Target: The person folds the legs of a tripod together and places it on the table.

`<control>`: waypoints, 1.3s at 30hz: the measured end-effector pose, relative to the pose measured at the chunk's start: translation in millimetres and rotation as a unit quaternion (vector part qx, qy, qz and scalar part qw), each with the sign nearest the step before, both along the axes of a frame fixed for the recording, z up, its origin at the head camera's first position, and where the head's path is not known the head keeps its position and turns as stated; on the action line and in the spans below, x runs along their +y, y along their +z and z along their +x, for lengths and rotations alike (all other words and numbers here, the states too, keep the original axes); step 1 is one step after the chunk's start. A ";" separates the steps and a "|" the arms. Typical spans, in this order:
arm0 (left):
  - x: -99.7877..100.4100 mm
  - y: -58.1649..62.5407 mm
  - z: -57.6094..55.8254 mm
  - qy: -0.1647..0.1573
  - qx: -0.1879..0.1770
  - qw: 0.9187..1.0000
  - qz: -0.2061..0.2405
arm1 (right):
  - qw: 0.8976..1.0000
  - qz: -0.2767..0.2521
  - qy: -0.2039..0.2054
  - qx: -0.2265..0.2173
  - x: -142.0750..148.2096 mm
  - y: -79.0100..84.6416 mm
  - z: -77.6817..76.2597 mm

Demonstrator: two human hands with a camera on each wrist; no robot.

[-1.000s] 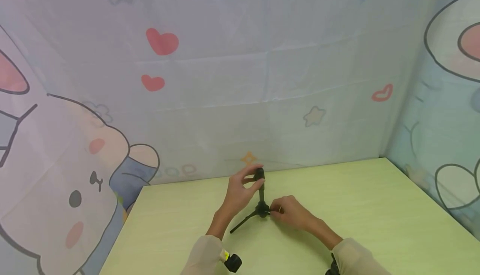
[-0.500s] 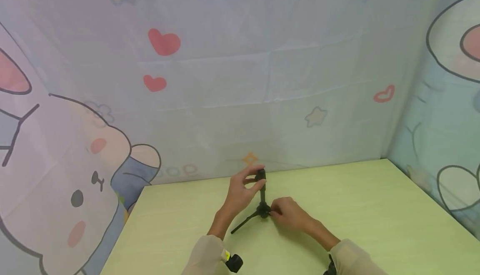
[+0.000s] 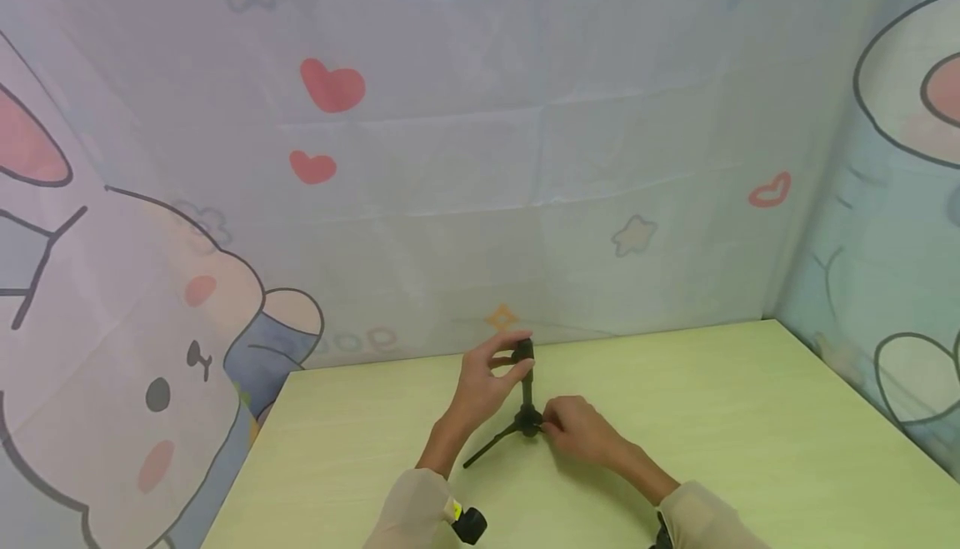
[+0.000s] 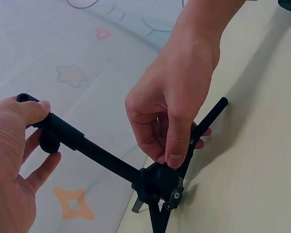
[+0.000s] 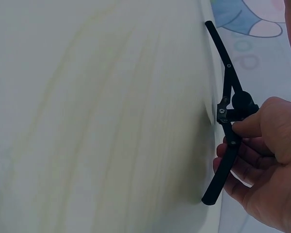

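Tabletop (image 3: pixel 675 399) of pale yellow-green lies beneath a slim black tripod stand (image 3: pixel 528 421). The left hand (image 3: pixel 477 384) grips its column's top; the right hand (image 3: pixel 582 431) pinches one thin black leg (image 5: pixel 220 179) near the hub. Two legs look spread already; whether the third needs setting, I cannot tell.

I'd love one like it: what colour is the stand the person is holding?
The stand is black; it shows best in the left wrist view.

black tripod (image 3: pixel 528 421), yellow-green tabletop (image 3: pixel 675 391), pale backdrop (image 3: pixel 450 166) with pinkish-red hearts (image 3: pixel 334 87), cream sleeves (image 3: pixel 411 506)
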State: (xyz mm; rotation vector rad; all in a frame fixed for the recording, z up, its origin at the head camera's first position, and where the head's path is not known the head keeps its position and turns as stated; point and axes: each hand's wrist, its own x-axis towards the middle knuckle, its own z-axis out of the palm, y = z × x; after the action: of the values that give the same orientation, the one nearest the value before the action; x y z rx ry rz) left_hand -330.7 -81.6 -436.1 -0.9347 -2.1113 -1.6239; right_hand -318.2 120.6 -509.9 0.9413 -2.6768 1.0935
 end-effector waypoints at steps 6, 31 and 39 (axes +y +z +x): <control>2.1 -1.1 0.4 0.000 0.002 1.000 0.007 | 1.000 0.001 -0.005 0.013 1.1 -1.7 1.6; 8.3 4.4 4.9 0.000 0.004 1.000 0.020 | 0.998 0.001 -0.033 0.048 2.7 3.2 4.6; 8.6 5.1 5.4 0.005 0.014 1.000 0.021 | 0.998 -0.013 -0.020 0.058 3.3 19.7 6.2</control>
State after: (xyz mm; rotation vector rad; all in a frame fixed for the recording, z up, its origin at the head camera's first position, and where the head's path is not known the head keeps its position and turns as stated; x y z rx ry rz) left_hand -325.3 -73.0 -431.0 -0.9260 -2.0524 -1.6345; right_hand -312.0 123.9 -490.2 0.9140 -2.5702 1.0306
